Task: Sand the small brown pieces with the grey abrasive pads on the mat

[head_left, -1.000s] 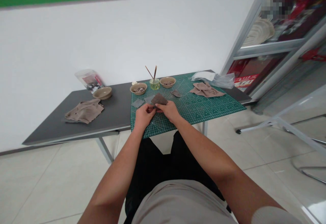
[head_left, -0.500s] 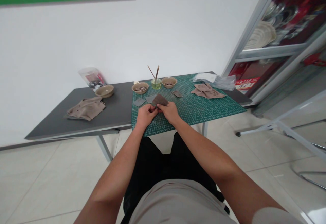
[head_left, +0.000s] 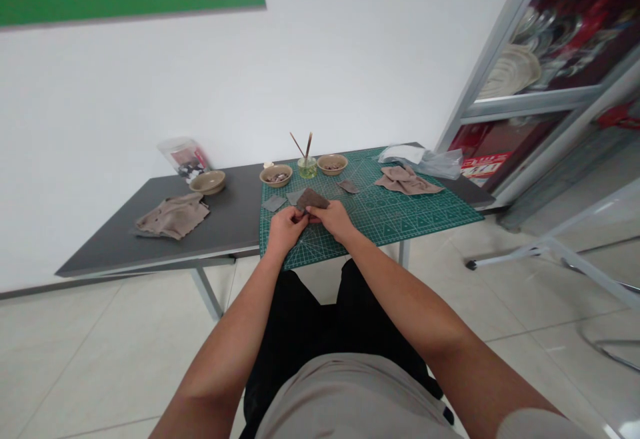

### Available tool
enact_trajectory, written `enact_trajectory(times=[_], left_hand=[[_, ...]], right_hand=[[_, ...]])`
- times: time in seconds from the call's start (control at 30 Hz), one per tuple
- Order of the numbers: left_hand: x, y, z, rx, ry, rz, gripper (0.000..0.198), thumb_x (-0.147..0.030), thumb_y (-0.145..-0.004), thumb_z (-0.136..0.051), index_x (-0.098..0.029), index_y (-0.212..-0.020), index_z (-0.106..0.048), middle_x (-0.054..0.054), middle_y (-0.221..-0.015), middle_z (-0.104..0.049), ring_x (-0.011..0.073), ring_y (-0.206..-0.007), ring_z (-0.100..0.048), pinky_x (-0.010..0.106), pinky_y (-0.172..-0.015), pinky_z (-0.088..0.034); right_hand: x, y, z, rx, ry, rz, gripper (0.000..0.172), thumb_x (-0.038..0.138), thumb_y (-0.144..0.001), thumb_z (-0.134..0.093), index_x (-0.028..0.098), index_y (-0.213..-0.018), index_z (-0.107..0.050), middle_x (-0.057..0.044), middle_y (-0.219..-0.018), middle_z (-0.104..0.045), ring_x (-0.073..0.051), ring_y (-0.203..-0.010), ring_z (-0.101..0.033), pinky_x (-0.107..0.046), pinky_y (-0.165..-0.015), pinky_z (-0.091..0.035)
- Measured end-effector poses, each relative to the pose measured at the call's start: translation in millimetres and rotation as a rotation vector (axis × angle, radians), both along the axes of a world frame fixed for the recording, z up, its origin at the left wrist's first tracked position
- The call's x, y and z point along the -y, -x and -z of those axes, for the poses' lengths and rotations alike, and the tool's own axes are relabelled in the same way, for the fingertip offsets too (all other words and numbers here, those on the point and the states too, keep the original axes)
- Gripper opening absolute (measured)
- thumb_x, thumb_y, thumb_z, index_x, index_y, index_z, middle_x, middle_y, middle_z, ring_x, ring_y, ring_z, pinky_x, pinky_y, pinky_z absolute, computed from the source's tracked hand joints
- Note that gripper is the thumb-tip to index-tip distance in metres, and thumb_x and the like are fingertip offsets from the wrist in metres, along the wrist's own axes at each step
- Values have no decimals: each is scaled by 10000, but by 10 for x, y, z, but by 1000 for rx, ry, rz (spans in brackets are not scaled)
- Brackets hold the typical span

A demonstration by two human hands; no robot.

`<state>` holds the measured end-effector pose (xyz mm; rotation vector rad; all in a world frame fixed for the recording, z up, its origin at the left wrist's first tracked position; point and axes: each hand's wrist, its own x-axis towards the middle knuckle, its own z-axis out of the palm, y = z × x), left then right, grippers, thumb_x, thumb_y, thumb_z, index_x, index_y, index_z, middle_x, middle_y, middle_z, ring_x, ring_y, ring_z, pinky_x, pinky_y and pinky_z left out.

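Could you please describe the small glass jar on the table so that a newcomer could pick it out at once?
Start at the green cutting mat on the dark grey table and look along its far edge. There, between two tan bowls, stands the small glass jar. It alone is clear, holds yellowish liquid, and has thin sticks poking up from it.

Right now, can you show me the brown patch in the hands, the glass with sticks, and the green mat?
brown patch (head_left: 313,198), head view, its upper flat face.
glass with sticks (head_left: 307,168), head view, its glass wall.
green mat (head_left: 400,209), head view, bare gridded part.
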<state>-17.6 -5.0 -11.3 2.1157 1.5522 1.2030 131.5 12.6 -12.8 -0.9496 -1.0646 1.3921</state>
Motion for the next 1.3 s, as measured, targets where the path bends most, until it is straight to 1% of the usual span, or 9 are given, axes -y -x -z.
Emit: enact_trajectory(times=[0.1, 0.17, 0.33, 0.5, 0.7, 0.9, 1.1, 1.2, 1.3], left_hand=[[12, -8, -10, -15, -12, 4, 255, -330, -801, -615, -197, -609, -512, -13, -628, -555, 136, -624, -493, 265, -620, -355], [21, -12, -16, -26, -16, 9, 257, -333, -802, -612, -198, -608, -512, -13, -627, -551, 138, -627, -491, 265, -623, -356], [22, -17, -12, -18, -5, 11, 259, -334, -804, -627, -198, -608, -524, -19, -617, -551, 132, -603, -477, 265, -614, -360], [11, -24, 0, -7, -9, 7, 251, -325, -802, -637, -196, -612, -534, -20, -626, -562, 131, -602, -482, 266, -614, -356], [7, -9, 13, 17, 1, -2, 268, -329, -810, -637, -191, -610, -523, -26, -614, -542, 123, -592, -471, 263, -603, -347], [-4, 7, -21, 20, 62, 14, 278, -344, -806, -638, -186, -610, -520, -34, -611, -539, 116, -588, -466, 255, -580, -323], [14, -13, -66, 12, 75, 22, 269, -351, -812, -629, -181, -622, -544, -39, -598, -539, 110, -575, -454, 252, -574, -319], [22, -17, -56, 14, 61, 23, 254, -337, -804, -633, -183, -624, -543, -36, -611, -553, 112, -581, -462, 252, -580, -328], [25, -8, -39, 35, 56, 6, 261, -335, -794, -640, -186, -613, -526, -39, -600, -539, 114, -580, -464, 250, -581, -334]], right_hand=[[1, -25, -54, -26, 37, -85, 132, 192, -692, -745, 119, -802, -752, -60, -768, -753, -170, -679, -707, -318, -698, -615], [-8, -31, -51, -29, 35, -95, 161, 197, -675, -764, 118, -815, -753, -64, -786, -757, -174, -695, -710, -313, -697, -614], [-52, 6, 84, 10, -32, 13, 182, 269, -677, -755, 119, -780, -743, -56, -750, -743, -169, -645, -689, -310, -649, -600], [-41, 45, 159, -5, -78, 48, 197, 306, -693, -729, 131, -786, -735, -48, -744, -738, -182, -654, -696, -329, -666, -600], [-13, 19, 116, -17, -83, 38, 228, 336, -686, -752, 135, -793, -743, -49, -750, -742, -196, -684, -706, -354, -712, -607], [-33, -18, 65, -13, -45, -26, 192, 262, -659, -770, 117, -782, -749, -47, -739, -740, -169, -666, -694, -323, -699, -601], [-37, 48, 104, -16, -25, 91, 135, 233, -693, -725, 119, -766, -730, -50, -719, -736, -176, -618, -691, -309, -626, -594], [-36, 71, 125, 26, -52, 166, 120, 247, -716, -708, 128, -735, -713, -44, -672, -723, -187, -579, -687, -320, -605, -594], [-31, 75, 119, -17, -44, 209, 121, 258, -740, -690, 137, -727, -696, -48, -680, -726, -196, -588, -697, -325, -605, -598]])
